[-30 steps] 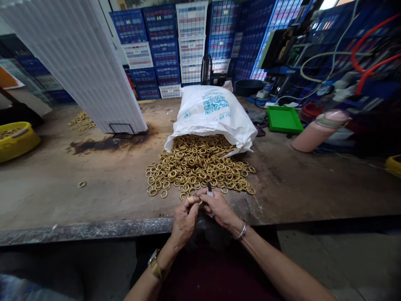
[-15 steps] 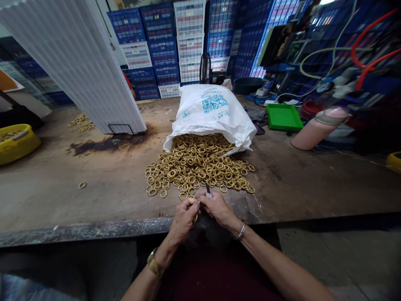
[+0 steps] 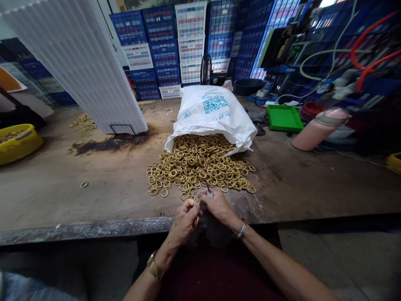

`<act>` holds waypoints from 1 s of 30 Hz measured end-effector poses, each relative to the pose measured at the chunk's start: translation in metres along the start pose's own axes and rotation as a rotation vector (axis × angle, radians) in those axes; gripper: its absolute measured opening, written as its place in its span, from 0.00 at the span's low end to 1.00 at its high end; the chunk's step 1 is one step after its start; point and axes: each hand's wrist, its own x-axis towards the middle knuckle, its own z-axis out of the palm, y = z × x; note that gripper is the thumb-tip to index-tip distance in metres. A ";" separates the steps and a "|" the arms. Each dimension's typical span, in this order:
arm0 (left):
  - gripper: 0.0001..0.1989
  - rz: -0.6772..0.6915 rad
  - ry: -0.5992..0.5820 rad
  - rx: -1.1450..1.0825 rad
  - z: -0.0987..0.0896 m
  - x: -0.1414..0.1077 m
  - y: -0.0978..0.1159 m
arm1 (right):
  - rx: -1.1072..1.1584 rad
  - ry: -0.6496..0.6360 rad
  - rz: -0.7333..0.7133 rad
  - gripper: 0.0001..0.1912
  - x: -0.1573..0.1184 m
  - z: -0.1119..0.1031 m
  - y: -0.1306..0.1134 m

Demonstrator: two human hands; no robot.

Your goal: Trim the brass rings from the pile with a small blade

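Observation:
My left hand (image 3: 187, 217) is closed on a brass-coloured ring (image 3: 196, 220) at the table's front edge. Close beside it on the right, my right hand (image 3: 216, 205) grips a small tool (image 3: 209, 192) with a grey body and a dark tip pointing up. Just beyond both hands, a heap of brass-coloured rings (image 3: 200, 165) spills from the mouth of a white sack (image 3: 213, 110) with blue print. The fingertips of my right hand are partly hidden.
One loose ring (image 3: 84, 184) lies on the wooden table (image 3: 119, 184) at left. A white corrugated panel (image 3: 84, 62) stands behind it. A yellow tub (image 3: 20, 144) is far left; a green tray (image 3: 284, 118) and a pink bottle (image 3: 318, 130) are at right.
My hands have moved slightly apart, and more of the ring in my left hand shows. The tool in my right hand is tilted a little more.

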 end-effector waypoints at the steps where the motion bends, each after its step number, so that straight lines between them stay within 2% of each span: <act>1: 0.15 0.002 0.007 0.008 0.000 0.000 0.001 | -0.082 0.001 -0.048 0.06 -0.002 -0.002 -0.002; 5: 0.16 0.008 0.017 0.013 -0.002 -0.001 0.004 | -0.381 -0.179 -0.268 0.08 -0.011 -0.010 -0.005; 7: 0.16 0.016 0.017 0.013 -0.002 -0.001 0.005 | -0.472 -0.237 -0.329 0.09 -0.015 -0.010 -0.004; 13: 0.15 0.039 0.028 0.041 -0.005 0.000 0.000 | -0.564 -0.283 -0.369 0.10 -0.016 -0.008 -0.003; 16: 0.14 0.063 0.032 0.064 -0.004 -0.006 0.006 | -0.644 -0.315 -0.342 0.10 -0.013 -0.011 -0.005; 18: 0.14 0.039 -0.016 0.080 -0.001 -0.016 0.016 | -0.721 -0.271 -0.284 0.10 -0.009 -0.015 -0.004; 22: 0.13 -0.166 -0.260 0.106 0.003 -0.040 0.025 | -0.810 -0.132 -0.233 0.12 0.004 -0.019 -0.001; 24: 0.12 -0.288 -0.294 0.106 -0.004 -0.049 0.012 | -0.811 -0.094 -0.239 0.12 0.010 -0.016 0.001; 25: 0.12 -0.337 -0.271 0.104 -0.009 -0.052 0.001 | -0.804 -0.079 -0.242 0.11 0.013 -0.013 0.002; 30: 0.12 -0.581 -0.022 0.023 -0.043 -0.050 -0.064 | -0.792 -0.083 -0.276 0.11 0.023 0.005 -0.002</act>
